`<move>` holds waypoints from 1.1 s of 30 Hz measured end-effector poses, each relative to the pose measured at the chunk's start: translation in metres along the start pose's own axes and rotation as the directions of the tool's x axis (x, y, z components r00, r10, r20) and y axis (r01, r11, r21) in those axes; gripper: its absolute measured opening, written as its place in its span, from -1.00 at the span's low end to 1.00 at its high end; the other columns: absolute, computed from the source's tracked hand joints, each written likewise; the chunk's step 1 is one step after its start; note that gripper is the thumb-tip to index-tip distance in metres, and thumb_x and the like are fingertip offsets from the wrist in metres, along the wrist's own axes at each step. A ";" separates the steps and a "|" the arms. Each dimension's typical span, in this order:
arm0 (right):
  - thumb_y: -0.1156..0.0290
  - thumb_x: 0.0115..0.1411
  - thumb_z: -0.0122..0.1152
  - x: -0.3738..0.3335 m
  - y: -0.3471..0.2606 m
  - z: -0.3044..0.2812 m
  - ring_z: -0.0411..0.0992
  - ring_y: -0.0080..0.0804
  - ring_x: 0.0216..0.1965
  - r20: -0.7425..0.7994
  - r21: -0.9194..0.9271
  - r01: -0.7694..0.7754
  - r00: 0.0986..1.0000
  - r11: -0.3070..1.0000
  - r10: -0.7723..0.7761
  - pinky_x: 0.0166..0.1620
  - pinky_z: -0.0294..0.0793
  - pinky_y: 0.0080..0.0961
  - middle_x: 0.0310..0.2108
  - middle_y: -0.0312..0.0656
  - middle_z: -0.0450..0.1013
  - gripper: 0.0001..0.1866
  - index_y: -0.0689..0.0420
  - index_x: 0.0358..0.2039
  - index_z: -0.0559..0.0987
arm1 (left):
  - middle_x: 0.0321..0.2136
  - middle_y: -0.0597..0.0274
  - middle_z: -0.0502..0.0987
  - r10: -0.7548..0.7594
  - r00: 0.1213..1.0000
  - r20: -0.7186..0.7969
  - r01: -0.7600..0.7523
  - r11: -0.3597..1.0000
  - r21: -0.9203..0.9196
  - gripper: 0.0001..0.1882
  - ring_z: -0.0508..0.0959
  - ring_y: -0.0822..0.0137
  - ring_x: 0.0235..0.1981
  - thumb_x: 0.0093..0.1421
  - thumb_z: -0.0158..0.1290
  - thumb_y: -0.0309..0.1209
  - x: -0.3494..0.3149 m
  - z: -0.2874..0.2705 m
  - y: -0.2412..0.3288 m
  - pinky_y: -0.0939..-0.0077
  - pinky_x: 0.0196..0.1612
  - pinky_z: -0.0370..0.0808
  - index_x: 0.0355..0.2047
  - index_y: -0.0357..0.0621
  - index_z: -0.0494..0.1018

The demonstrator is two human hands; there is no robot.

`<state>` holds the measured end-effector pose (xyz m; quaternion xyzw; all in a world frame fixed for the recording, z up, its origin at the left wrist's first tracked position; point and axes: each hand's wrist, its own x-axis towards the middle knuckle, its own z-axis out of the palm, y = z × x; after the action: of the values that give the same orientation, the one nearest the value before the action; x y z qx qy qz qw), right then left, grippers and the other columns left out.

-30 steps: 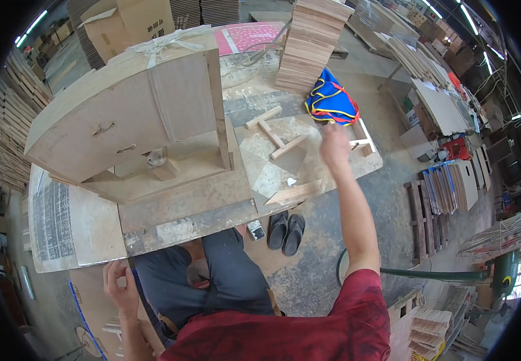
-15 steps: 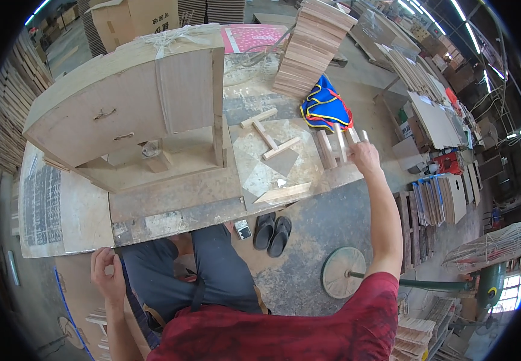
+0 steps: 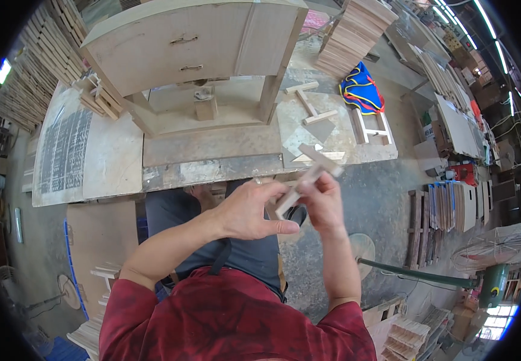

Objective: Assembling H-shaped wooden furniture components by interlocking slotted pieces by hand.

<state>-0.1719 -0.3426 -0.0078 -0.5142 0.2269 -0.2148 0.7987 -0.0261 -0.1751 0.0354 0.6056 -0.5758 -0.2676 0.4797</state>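
Note:
My right hand (image 3: 326,209) grips a small H-shaped wooden frame (image 3: 314,174), which hangs tilted in front of my body past the bench edge and is slightly blurred. My left hand (image 3: 243,207) is beside the frame's near end, thumb and fingers spread apart; whether a fingertip touches the wood I cannot tell. A similar wooden frame (image 3: 312,107) lies on the bench ahead, and another frame (image 3: 372,129) rests at the bench's right end, by a blue cloth with yellow and red edging (image 3: 359,90). A loose wooden strip (image 3: 332,156) lies near the front edge, partly covered.
A large wooden cabinet (image 3: 194,45) stands on the workbench (image 3: 206,165), a wooden block (image 3: 205,107) within its base. Stacked thin boards (image 3: 356,36) rise at the back right. Small wooden pieces (image 3: 99,99) sit to the left. A green-bodied fan (image 3: 494,286) is at the lower right.
My right hand has come back from the bench's right end with an H-shaped frame. My left hand has risen from the lower left to meet it. The view has shifted.

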 end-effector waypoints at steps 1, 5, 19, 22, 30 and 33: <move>0.51 0.23 0.36 0.001 0.008 0.009 0.58 -0.51 -0.33 0.000 -0.082 -0.023 1.000 0.996 0.023 -0.32 0.60 -0.57 -0.29 -0.22 0.59 -0.78 0.22 -0.11 0.60 | -0.29 -0.02 0.65 -0.185 0.982 0.032 0.186 0.979 -0.076 -0.49 0.66 0.13 -0.28 0.20 0.29 -0.13 -0.007 0.000 0.001 0.32 -0.17 0.56 -0.05 -0.33 0.51; 0.40 0.29 0.34 0.012 0.013 0.018 0.54 -0.58 -0.32 0.172 -0.300 -0.077 0.976 0.951 0.133 -0.22 0.54 -0.54 -0.33 -0.32 0.58 -0.76 0.25 -0.10 0.63 | -0.37 0.10 0.66 -0.440 0.897 0.046 0.437 0.865 -0.247 -0.62 0.65 0.39 -0.36 0.28 0.23 -0.24 -0.048 -0.010 -0.033 0.47 -0.26 0.55 -0.10 -0.35 0.52; 0.13 0.17 0.35 0.114 0.048 -0.112 0.25 0.15 0.18 0.191 -0.973 0.120 0.896 -0.195 -0.401 0.25 0.29 -0.03 0.14 0.13 0.39 -0.51 0.17 0.03 0.66 | -0.41 0.20 0.63 -0.504 0.852 -0.141 0.357 0.757 -0.547 -0.84 0.59 0.53 -0.37 0.39 0.06 -0.45 -0.061 -0.021 -0.059 0.60 -0.27 0.50 -0.18 -0.34 0.50; 0.12 0.17 0.35 0.115 0.050 -0.113 0.25 0.14 0.19 0.192 -0.975 0.127 0.899 -0.184 -0.394 0.26 0.28 -0.01 0.15 0.13 0.39 -0.50 0.17 0.02 0.66 | -0.40 0.20 0.63 -0.506 0.851 -0.141 0.353 0.750 -0.559 -0.84 0.59 0.52 -0.37 0.39 0.07 -0.44 -0.056 -0.018 -0.063 0.60 -0.26 0.51 -0.19 -0.34 0.51; 0.22 0.16 0.35 0.112 0.053 -0.114 0.24 0.13 0.21 0.166 -0.986 0.152 0.908 -0.067 -0.385 0.27 0.28 -0.05 0.16 0.14 0.40 -0.59 0.19 -0.05 0.69 | -0.41 0.21 0.63 -0.536 0.838 -0.100 0.363 0.686 -0.631 -0.83 0.60 0.52 -0.37 0.39 0.08 -0.43 -0.045 -0.010 -0.070 0.60 -0.27 0.52 -0.19 -0.33 0.51; 0.34 0.14 0.30 0.119 0.060 -0.137 0.28 0.07 0.20 0.052 -0.978 0.133 0.901 0.159 -0.431 0.28 0.29 -0.11 0.18 0.09 0.40 -0.62 0.20 -0.03 0.67 | -0.43 0.29 0.61 -0.544 0.833 -0.099 0.369 0.680 -0.633 -0.77 0.54 0.57 -0.45 0.40 0.09 -0.35 -0.028 -0.006 -0.077 0.65 -0.39 0.45 -0.16 -0.32 0.53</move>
<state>-0.1491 -0.4879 -0.1306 -0.8991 0.3034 -0.2324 0.2137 0.0073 -0.1562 -0.0373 0.5826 -0.2182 -0.4566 0.6360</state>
